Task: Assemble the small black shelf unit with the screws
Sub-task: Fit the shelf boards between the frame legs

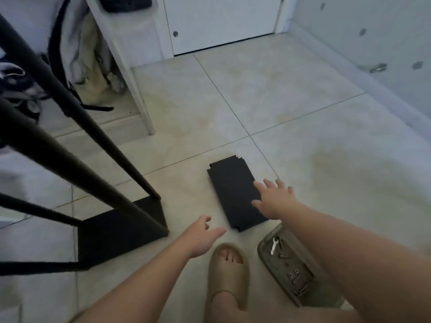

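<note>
A flat black board (233, 192) lies on the tiled floor (279, 113), in the middle of the view. It has small notches cut at its corners.

The right hand (277, 201) is stretched out over the right side of the board. Its fingers (258, 185) are straight and spread apart, and they hold nothing. The thumb and first finger are over the black board. I cannot tell if they touch it.

The left hand (200, 236) is stretched out too. It is just beside the near left corner of the board, not touching it. Its fingers are loose and a little apart, and they hold nothing.

On the left stands the half-built shelf (93, 141). Its long black poles lean up toward the camera, and they join a black bottom board (116, 234) on the floor.

Near the bottom of the view is a foot in a tan sandal (229, 273). To its right, what looks like a second sandal (310, 297) lies with its sole up. A small silver wrench (273, 245) and some screws (296, 276) lie on it. It is just beside the near end of the flat board.

Far back there is a white door (221, 24).
</note>
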Demonstrator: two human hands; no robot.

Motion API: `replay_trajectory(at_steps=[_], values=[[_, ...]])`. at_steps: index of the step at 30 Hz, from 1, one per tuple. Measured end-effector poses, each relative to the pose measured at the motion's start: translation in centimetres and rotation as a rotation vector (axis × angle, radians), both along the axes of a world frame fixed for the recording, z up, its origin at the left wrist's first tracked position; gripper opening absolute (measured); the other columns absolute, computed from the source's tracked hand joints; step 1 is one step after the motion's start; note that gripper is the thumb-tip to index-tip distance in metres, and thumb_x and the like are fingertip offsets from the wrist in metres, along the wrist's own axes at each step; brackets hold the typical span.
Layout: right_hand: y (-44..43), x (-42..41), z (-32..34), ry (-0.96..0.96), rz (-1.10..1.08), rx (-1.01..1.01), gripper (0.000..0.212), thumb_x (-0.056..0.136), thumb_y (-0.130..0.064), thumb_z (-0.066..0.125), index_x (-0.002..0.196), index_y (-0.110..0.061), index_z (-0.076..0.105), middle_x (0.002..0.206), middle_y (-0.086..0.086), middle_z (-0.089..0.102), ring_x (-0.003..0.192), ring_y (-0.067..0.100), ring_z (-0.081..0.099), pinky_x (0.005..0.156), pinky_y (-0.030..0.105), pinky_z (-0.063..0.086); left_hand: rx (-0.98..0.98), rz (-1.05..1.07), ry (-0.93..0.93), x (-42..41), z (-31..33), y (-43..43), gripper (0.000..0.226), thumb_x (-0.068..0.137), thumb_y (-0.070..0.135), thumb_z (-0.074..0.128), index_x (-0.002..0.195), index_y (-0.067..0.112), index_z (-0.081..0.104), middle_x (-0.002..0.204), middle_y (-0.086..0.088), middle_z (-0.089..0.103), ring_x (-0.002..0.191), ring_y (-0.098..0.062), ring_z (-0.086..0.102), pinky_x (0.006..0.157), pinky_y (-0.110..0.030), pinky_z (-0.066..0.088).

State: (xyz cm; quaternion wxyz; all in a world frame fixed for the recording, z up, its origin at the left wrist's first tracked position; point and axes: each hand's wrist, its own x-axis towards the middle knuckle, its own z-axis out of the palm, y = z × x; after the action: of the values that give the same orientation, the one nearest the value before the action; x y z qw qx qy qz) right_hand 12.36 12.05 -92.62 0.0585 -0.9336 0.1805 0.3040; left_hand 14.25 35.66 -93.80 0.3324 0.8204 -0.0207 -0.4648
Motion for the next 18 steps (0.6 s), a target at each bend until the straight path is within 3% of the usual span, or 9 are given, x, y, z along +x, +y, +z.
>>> replay_trajectory(at_steps=[8, 10, 14, 18], values=[[-4.2, 4.2, -10.7, 0.063, 0.018, 0.02, 0.069, 0.104, -0.056, 0.034, 0.161, -0.035, 0.0, 0.169, -0.003, 0.006, 0.156, 0.032, 0.0, 0.12, 0.059, 0.009, -0.024, 0.298, 0.128, 2.4, -11.2, -7.7, 0.085, 0.095, 0.05, 0.061, 0.159, 0.016, 0.017, 0.16, -0.009, 0.033, 0.142, -0.028, 0.04, 0.113, -0.038, 0.036], [-5.0, 4.6, -12.7, 0.076, -0.031, 0.041, 0.07, 0.103, -0.056, 0.036, 0.16, -0.034, 0.002, 0.167, -0.001, 0.015, 0.154, 0.031, 0.01, 0.119, 0.058, 0.014, -0.043, 0.374, 0.123, 2.5, -12.8, -8.8, 0.078, 0.096, 0.044, 0.062, 0.157, 0.014, 0.025, 0.156, -0.009, 0.041, 0.138, -0.028, 0.045, 0.114, -0.041, 0.038], [-5.3, 5.2, -14.9, 0.076, -0.148, 0.157, 0.071, 0.101, -0.054, 0.042, 0.159, -0.032, 0.008, 0.152, 0.003, 0.046, 0.136, 0.031, 0.046, 0.113, 0.055, 0.025, -0.067, 0.424, 0.101, 2.6, -14.4, -10.0, 0.056, 0.096, 0.035, 0.063, 0.145, 0.013, 0.047, 0.14, -0.004, 0.058, 0.126, -0.026, 0.056, 0.108, -0.044, 0.047], [-5.1, 5.2, -14.7, -0.013, -0.203, 0.187, 0.069, 0.1, -0.051, 0.044, 0.158, -0.029, 0.014, 0.143, 0.004, 0.055, 0.128, 0.031, 0.053, 0.109, 0.051, 0.03, -0.027, 0.427, 0.041, 2.7, -14.2, -10.1, 0.038, 0.097, 0.023, 0.062, 0.132, 0.01, 0.058, 0.127, -0.008, 0.066, 0.115, -0.028, 0.063, 0.101, -0.044, 0.051]])
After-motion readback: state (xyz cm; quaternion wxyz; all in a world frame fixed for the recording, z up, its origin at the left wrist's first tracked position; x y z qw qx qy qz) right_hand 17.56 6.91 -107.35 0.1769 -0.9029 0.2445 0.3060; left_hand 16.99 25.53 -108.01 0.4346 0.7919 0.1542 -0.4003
